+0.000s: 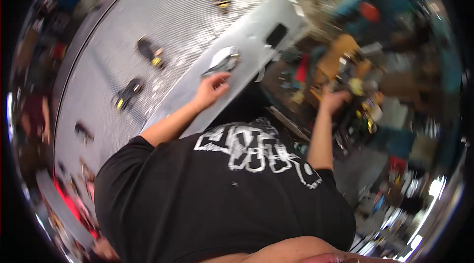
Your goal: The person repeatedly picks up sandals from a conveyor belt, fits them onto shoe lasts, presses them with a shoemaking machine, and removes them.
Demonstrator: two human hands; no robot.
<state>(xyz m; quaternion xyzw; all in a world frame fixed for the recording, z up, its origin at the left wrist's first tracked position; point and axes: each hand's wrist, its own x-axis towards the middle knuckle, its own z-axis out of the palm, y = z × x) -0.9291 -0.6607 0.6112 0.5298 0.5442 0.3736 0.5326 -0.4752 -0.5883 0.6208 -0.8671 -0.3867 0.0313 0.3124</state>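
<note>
My left hand (212,89) is over the long silver-grey sheet-metal panel (195,107), thumb and fingers apart with nothing between them. Just beyond its fingertips is a bright oval shape (223,58) on the panel; whether it is an opening or a separate piece I cannot tell. Off to the right, my right hand (335,99) is among cluttered tools, its fingers curled. A silver and dark tool-like object (344,68) is just past that hand. Blur hides what the fingers close around.
On the ribbed grey table (173,11) lie several black and yellow clamp-like tools, among them one (128,93) at the left and one (150,52) nearer the panel. An orange-brown surface (343,46) with mixed items stands at the right. A person (35,117) is at the far left.
</note>
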